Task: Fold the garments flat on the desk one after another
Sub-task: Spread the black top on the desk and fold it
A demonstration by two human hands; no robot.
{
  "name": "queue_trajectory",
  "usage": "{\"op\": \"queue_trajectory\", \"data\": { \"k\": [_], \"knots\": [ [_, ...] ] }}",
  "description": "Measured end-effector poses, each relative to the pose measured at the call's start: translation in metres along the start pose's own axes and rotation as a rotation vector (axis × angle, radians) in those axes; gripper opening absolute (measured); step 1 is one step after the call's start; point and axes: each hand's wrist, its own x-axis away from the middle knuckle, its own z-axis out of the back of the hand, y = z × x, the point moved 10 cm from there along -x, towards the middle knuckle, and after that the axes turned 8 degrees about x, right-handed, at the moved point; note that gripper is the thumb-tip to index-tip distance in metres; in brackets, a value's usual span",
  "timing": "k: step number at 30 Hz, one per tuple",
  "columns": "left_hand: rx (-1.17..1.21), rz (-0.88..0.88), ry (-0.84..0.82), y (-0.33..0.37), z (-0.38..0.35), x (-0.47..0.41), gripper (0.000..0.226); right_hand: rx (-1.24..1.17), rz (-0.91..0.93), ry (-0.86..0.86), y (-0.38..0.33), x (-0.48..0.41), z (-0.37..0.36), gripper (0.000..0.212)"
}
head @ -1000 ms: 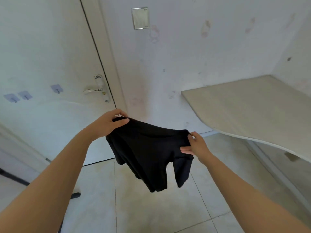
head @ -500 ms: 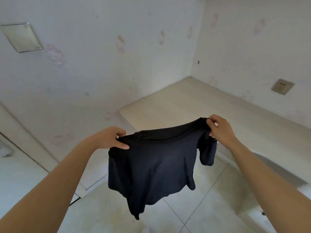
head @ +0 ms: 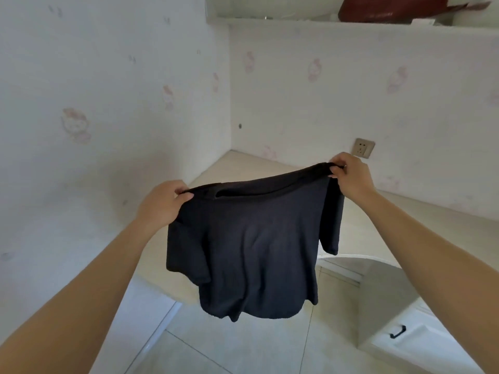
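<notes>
My feed shows one black T-shirt (head: 256, 252) with two short sleeves. I count two hands, one left hand (head: 162, 203) and one right hand (head: 351, 179), on two bare forearms. There is one desk (head: 243, 168), one wall socket (head: 363, 147) and one shelf (head: 351, 24) bearing one dark red object (head: 391, 6). One black handle (head: 397, 332) shows on one white drawer front (head: 421, 344). I make out at least five pink cartoon prints (head: 74, 125) on the wallpaper; fainter ones I cannot count.
</notes>
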Motion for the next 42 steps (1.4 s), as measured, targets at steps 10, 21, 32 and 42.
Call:
{"op": "queue_trajectory", "data": {
  "k": [10,21,32,42],
  "knots": [
    [0.452,0.061,0.213,0.004,-0.009,-0.150,0.017,0.097,0.065,0.132,-0.011,-0.142,-0.024,0.009],
    [0.308,0.203,0.336,-0.037,-0.072,-0.333,0.013,0.044,0.045,-0.035,0.045,-0.360,-0.148,0.013],
    [0.215,0.422,0.453,-0.121,-0.151,-0.470,0.016,-0.011,0.177,-0.232,0.062,-0.512,-0.312,0.016],
    [0.071,0.483,-0.063,-0.164,-0.293,-0.421,0.040,0.174,0.220,-0.800,0.139,-0.440,-0.435,0.031]
  ]
}}
